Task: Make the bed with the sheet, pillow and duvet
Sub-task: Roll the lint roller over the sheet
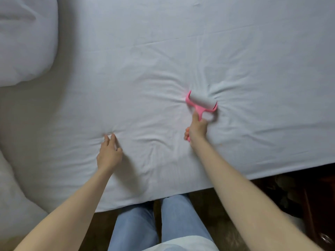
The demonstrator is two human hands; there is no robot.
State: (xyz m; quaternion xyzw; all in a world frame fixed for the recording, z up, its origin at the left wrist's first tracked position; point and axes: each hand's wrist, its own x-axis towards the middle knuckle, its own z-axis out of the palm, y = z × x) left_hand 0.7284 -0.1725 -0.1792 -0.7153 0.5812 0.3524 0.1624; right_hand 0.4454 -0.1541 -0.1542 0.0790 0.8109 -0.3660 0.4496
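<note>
The white sheet [163, 60] lies under both hands. The right hand [196, 129] grips a pink lint roller [200, 102] pressed into it. The left hand [108, 153] rests fingertips on it, fingers loosely spread.

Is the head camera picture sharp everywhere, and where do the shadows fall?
Head view: soft overall, with slight motion blur on the right hand and the pink lint roller; the left hand casts a shadow to its right on the sheet; the wide lens curves the bed edge; the floor below is dark; no glare.
</note>
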